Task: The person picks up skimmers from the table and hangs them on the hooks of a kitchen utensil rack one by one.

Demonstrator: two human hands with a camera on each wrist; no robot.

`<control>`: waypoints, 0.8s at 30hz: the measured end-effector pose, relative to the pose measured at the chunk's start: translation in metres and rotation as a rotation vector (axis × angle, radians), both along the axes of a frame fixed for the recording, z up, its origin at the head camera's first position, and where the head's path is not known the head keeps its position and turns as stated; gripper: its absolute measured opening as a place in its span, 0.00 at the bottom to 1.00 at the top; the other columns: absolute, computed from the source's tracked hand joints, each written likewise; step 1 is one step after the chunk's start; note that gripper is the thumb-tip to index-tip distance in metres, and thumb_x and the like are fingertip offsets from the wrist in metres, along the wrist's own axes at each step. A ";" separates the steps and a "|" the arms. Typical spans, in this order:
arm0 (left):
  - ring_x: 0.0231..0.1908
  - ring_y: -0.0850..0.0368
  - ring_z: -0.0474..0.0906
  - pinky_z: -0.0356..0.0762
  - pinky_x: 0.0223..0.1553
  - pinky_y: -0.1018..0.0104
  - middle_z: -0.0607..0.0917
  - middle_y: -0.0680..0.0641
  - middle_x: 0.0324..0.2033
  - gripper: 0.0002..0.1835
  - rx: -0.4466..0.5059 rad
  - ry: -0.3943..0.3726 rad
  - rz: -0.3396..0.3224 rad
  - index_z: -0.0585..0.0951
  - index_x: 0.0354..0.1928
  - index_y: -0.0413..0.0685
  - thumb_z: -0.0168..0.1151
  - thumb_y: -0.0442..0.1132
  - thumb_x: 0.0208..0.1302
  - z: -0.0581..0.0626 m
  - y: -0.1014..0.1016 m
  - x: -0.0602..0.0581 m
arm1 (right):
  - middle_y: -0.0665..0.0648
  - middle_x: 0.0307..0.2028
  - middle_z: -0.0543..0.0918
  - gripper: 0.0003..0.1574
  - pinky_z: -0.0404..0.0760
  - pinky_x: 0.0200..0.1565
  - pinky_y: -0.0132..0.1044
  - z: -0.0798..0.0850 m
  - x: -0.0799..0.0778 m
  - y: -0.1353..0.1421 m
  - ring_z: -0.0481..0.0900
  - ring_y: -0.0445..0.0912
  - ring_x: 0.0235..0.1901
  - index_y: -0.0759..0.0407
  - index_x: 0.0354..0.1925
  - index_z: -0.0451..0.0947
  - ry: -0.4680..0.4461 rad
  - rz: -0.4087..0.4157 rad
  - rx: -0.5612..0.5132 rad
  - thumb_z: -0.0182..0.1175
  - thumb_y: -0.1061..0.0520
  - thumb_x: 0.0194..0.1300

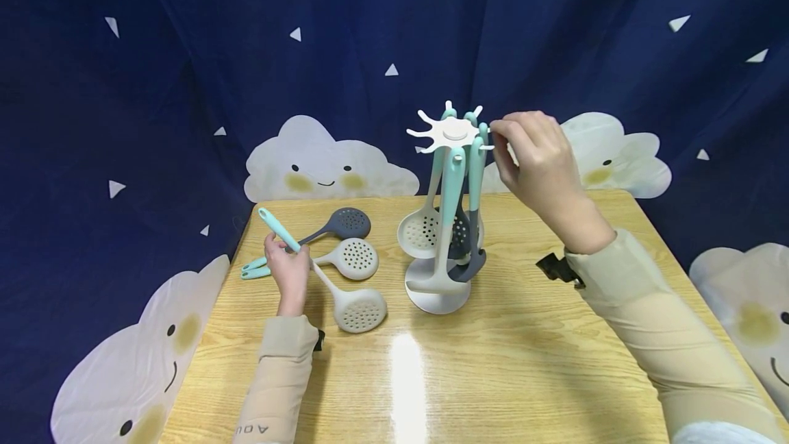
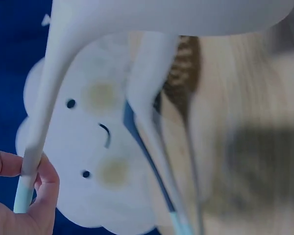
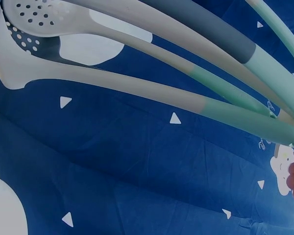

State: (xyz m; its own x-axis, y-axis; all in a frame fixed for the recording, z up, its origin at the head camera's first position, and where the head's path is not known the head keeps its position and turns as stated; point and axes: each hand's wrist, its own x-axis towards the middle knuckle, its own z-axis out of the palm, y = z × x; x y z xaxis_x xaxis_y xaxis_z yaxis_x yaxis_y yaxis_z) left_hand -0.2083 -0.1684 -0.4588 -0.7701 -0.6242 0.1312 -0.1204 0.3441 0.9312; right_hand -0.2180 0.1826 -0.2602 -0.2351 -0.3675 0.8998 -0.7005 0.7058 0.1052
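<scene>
My left hand (image 1: 288, 267) pinches the handle of a pale skimmer (image 1: 360, 310) between thumb and fingers. Its turquoise handle end points up and away, and its holed head is toward me. In the left wrist view, the fingers (image 2: 44, 181) grip where grey meets turquoise. At a white utensil rack (image 1: 455, 132), my right hand (image 1: 539, 156) pinches the tip of one hook arm. Several turquoise-handled utensils hang there, among them a pale turner (image 1: 444, 279), a dark ladle-like tool (image 1: 473, 266) and a pale skimmer (image 1: 419, 233). Most of the right hand lies outside the right wrist view.
A dark skimmer (image 1: 350, 223) and another pale skimmer (image 1: 355, 259) lie on the wooden table (image 1: 505, 375), beside and beyond the left hand. The rack's round white base (image 1: 437, 303) stands mid-table. A dark blue curtain (image 1: 246, 53) with clouds hangs behind.
</scene>
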 end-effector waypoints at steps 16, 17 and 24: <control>0.27 0.54 0.73 0.70 0.25 0.77 0.70 0.42 0.43 0.37 -0.075 0.215 -0.246 0.61 0.62 0.38 0.57 0.21 0.46 0.053 0.048 0.015 | 0.65 0.31 0.77 0.07 0.69 0.30 0.48 0.000 0.000 0.001 0.71 0.58 0.30 0.71 0.34 0.75 -0.012 0.011 -0.011 0.52 0.70 0.56; 0.28 0.54 0.73 0.71 0.24 0.76 0.70 0.42 0.43 0.38 -0.074 0.227 -0.260 0.60 0.63 0.38 0.57 0.21 0.45 0.057 0.051 0.016 | 0.65 0.31 0.77 0.07 0.69 0.30 0.48 0.000 0.000 0.001 0.71 0.58 0.30 0.71 0.34 0.75 -0.012 0.011 -0.011 0.52 0.70 0.56; 0.28 0.54 0.75 0.76 0.25 0.76 0.70 0.41 0.43 0.36 -0.142 0.368 -0.372 0.60 0.62 0.36 0.55 0.20 0.45 0.074 0.063 0.023 | 0.65 0.30 0.77 0.07 0.69 0.30 0.48 -0.001 0.000 0.001 0.71 0.58 0.30 0.71 0.34 0.75 -0.015 0.014 -0.011 0.52 0.70 0.56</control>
